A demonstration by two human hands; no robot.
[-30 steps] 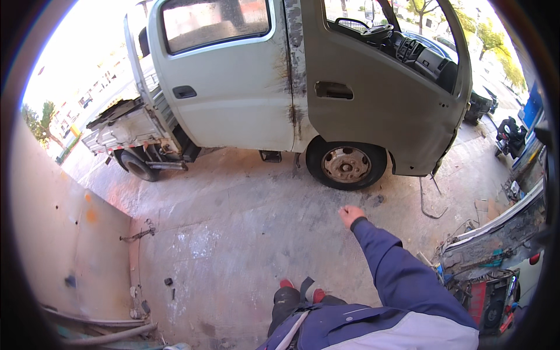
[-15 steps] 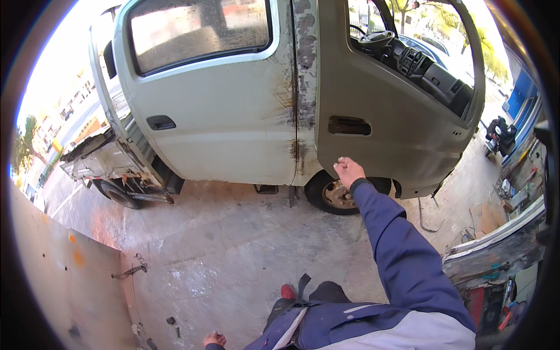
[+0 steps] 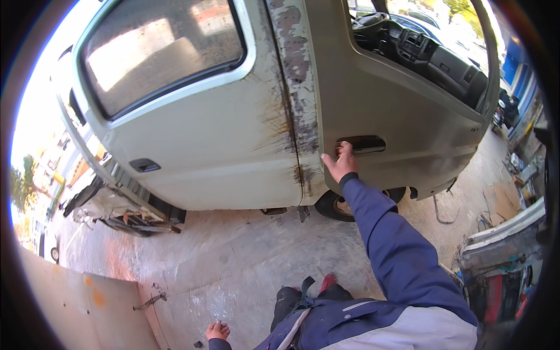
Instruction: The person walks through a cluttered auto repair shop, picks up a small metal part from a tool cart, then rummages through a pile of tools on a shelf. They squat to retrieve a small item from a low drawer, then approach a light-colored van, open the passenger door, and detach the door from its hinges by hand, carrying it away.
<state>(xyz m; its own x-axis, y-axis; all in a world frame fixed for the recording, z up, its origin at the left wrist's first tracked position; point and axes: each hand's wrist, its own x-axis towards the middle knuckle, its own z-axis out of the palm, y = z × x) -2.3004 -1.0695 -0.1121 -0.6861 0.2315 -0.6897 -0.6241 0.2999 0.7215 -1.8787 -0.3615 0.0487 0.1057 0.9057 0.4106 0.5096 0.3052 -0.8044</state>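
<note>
The grey-brown front door (image 3: 402, 154) of a truck cab stands before me, with a dark handle recess (image 3: 370, 144) in it. My right hand (image 3: 340, 163) is stretched out to the left end of this recess, fingertips at its edge and thumb spread apart to the left. Whether the fingers reach inside is hidden. Low at my left side hangs my left hand (image 3: 217, 331), its fingers curled. What they hold, if anything, is too small to make out. The pale rear door (image 3: 204, 146) stands left of a scraped, rust-streaked pillar (image 3: 294, 64).
Below the front door is a wheel (image 3: 335, 207). A pale panel (image 3: 87, 303) with orange marks stands at lower left, a chain-like metal piece (image 3: 153, 300) by its edge. A cluttered bench (image 3: 501, 251) lies to the right, and a truck bed (image 3: 128, 198) behind the cab.
I have come closer to the cab. My right hand has gone from below the handle recess to its left end. The left hand is slightly higher, and my feet have moved.
</note>
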